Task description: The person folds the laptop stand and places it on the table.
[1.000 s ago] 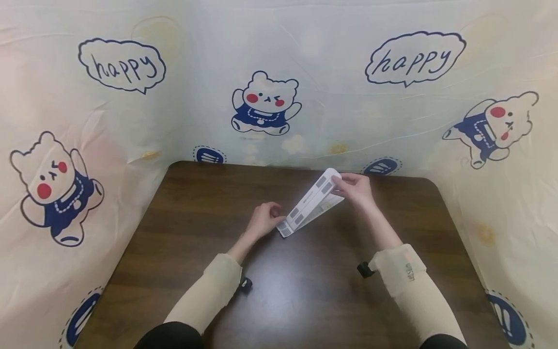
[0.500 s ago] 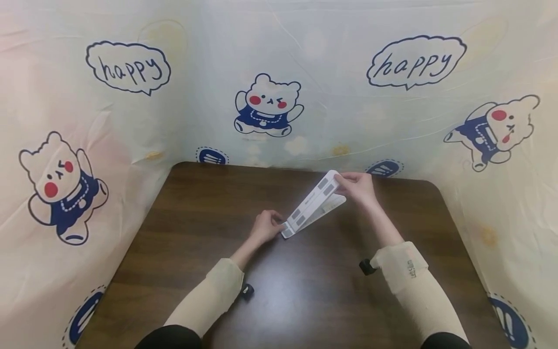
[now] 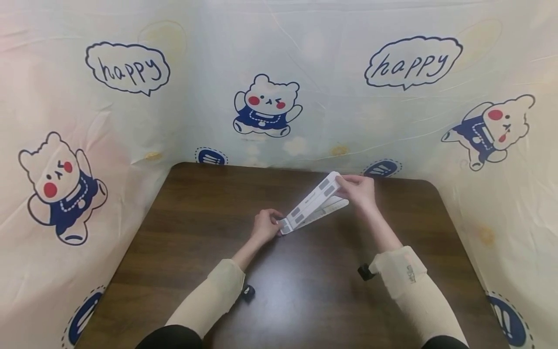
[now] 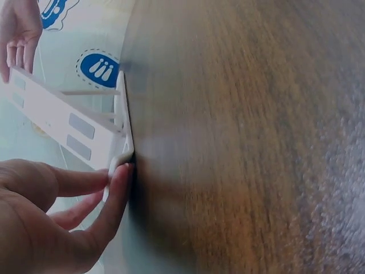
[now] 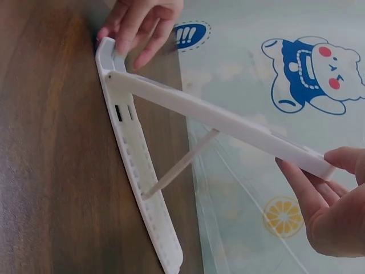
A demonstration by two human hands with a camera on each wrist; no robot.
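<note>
A white folding stand (image 3: 310, 203) with grey pads is on the brown table, its upper panel tilted up from the base. In the right wrist view, a thin strut (image 5: 181, 164) runs between the raised panel (image 5: 228, 127) and the slotted base (image 5: 136, 154). My left hand (image 3: 264, 227) pinches the stand's short lip at the hinge end, thumb and fingers on either side in the left wrist view. With thumb and fingers, my right hand (image 3: 359, 191) holds the raised panel's far end.
The dark wood table (image 3: 196, 203) has rounded far corners. A printed cloth (image 3: 331, 72) with bears and lettering hangs behind it and along both sides. Small black cameras (image 3: 247, 293) sit at both wrists.
The stand has turned slightly, its hinge end shifting a little left and away from me in the last half second. The left fingers have closed round the lip; the right hand keeps its hold.
</note>
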